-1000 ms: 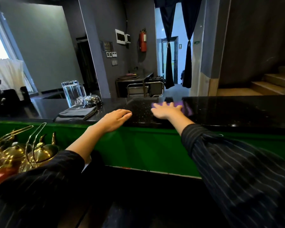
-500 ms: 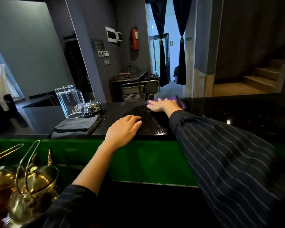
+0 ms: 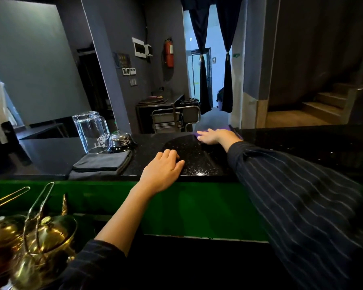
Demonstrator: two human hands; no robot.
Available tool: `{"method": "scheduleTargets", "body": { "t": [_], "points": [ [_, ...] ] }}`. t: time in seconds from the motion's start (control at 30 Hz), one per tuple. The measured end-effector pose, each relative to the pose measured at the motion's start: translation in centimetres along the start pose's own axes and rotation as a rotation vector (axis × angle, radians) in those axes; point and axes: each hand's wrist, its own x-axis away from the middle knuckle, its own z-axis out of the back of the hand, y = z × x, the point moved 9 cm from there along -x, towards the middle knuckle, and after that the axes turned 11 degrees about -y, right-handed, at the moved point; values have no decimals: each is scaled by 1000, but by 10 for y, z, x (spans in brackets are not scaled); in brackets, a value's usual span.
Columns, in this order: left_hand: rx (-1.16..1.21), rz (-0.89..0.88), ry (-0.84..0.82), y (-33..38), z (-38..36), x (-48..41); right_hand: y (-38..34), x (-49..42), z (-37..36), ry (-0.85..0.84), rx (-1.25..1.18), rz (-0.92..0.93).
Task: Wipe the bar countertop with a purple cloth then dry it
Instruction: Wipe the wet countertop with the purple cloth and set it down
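The cloth [image 3: 235, 131] lies at the far edge of the counter [image 3: 291, 147], mostly hidden under my right hand [image 3: 214, 136]. Only purple slivers show, one past my fingertips on the left and one beyond my wrist on the right. From those two slivers I judge its long side runs left to right, along the far edge. My right fingers are straight and flat on top of it, pressing down rather than gripping.

A wet patch [image 3: 189, 151] glistens on the counter between the cloth and my left hand [image 3: 164, 170], so it lies toward me from the cloth. My left hand rests at the near edge with its fingers loose and flat, holding nothing, and I take it to be bracing my reach.

The counter to the right of my sleeve looks dull, and I can't tell whether it has been wiped. If it hasn't, the next stroke means sweeping the cloth sideways to the right, which is work for the right hand.

A folded grey towel [image 3: 101, 163] lies left of my left hand, near it and well apart from the cloth. I expect it is for drying, and the left hand is closer to it. Behind it stand a pitcher [image 3: 90, 130] and a bell [image 3: 120, 139]. Brass kettles [image 3: 40, 237] sit below on the left.
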Motion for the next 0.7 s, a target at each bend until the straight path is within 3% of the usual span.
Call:
{"method": "scheduleTargets", "body": {
  "t": [0.13,0.37,0.5,0.57,0.7],
  "points": [
    [-18,-20,-2,2,0,-2,-41,22,3,61,6,-59],
    [77,12,106,-7,9,2,-109,39,-27,-100,95,346],
    [136,-33,160,-4,13,6,-84,89,-34,-248,57,589],
    [154,-23,144,-4,11,7,-60,92,-31,-280,16,553],
    [182,-5,107,-5,12,8,-63,79,-27,-46,104,355]
  ]
}}
